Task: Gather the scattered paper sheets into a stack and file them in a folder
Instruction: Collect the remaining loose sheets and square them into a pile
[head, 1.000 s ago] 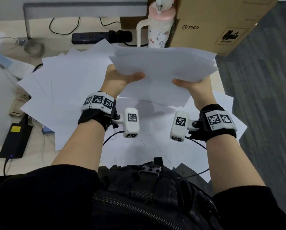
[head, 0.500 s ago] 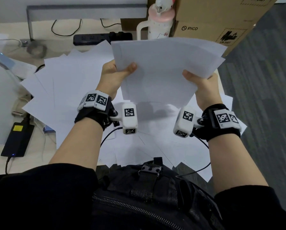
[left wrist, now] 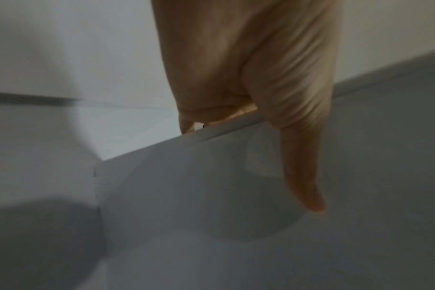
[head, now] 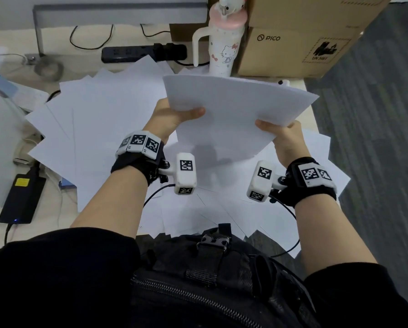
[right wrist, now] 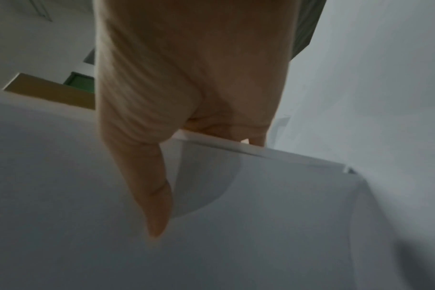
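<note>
I hold a squared-up stack of white paper (head: 233, 110) above the desk. My left hand (head: 174, 117) grips its left edge, thumb on top and fingers hidden underneath. My right hand (head: 281, 133) grips the right edge the same way. In the left wrist view the thumb of the left hand (left wrist: 303, 176) lies flat on the stack (left wrist: 211, 215). The right wrist view shows the right hand (right wrist: 152, 186) with its thumb pressed on the stack (right wrist: 261, 215). Several loose sheets (head: 99, 129) lie fanned out on the desk below. No folder is in view.
At the back stand a white and pink tumbler (head: 224, 43), a cardboard box (head: 300, 36) and a black power strip (head: 141, 53). A black power adapter (head: 23, 195) lies at the left. A black bag (head: 210, 280) sits against my chest. Grey carpet (head: 375, 138) lies right of the desk.
The sheets in my hands have been squared into a neater stack. The stack tipped up half a second ago and has come back down a little and to the right.
</note>
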`<act>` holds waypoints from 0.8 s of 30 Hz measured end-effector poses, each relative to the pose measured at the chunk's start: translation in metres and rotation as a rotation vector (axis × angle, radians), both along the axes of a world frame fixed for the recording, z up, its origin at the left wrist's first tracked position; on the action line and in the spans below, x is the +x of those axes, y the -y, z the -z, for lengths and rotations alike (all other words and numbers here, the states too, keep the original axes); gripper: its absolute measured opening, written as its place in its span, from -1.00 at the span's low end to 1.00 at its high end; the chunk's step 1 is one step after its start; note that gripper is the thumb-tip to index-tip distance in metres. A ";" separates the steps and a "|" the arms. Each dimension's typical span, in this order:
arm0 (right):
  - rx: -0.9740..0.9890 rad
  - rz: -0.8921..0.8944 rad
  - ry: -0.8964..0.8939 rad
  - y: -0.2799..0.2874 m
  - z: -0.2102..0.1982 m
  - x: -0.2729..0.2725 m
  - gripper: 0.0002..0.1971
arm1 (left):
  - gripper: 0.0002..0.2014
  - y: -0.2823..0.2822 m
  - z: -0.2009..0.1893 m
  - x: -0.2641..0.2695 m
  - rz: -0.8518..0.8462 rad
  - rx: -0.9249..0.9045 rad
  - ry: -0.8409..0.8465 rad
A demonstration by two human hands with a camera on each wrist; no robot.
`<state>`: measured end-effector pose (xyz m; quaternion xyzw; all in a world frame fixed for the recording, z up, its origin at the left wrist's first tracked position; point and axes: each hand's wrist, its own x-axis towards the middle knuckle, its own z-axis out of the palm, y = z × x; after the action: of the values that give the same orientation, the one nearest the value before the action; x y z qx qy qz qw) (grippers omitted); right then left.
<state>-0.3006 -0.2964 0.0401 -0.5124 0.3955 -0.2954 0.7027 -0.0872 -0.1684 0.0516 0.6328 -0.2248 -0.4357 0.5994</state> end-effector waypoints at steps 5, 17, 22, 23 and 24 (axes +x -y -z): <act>-0.120 -0.071 0.026 -0.003 -0.006 0.012 -0.57 | -0.69 0.007 -0.005 -0.008 -0.028 -0.016 0.029; -0.020 -0.049 0.014 0.003 -0.002 0.015 -0.47 | -0.73 0.010 0.000 -0.008 -0.134 0.010 0.091; -0.069 -0.037 0.046 0.010 -0.004 0.016 -0.57 | -0.76 0.018 -0.006 -0.010 -0.099 -0.011 0.124; -0.054 -0.032 0.041 0.012 -0.003 0.013 -0.61 | -0.75 0.016 -0.005 -0.008 -0.098 -0.014 0.111; -0.039 -0.034 0.032 0.013 -0.001 0.010 -0.62 | -0.73 0.014 -0.004 -0.007 -0.101 -0.014 0.097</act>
<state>-0.2902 -0.3090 0.0410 -0.5276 0.3696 -0.2993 0.7039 -0.0944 -0.1825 0.0553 0.6593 -0.2243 -0.3723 0.6135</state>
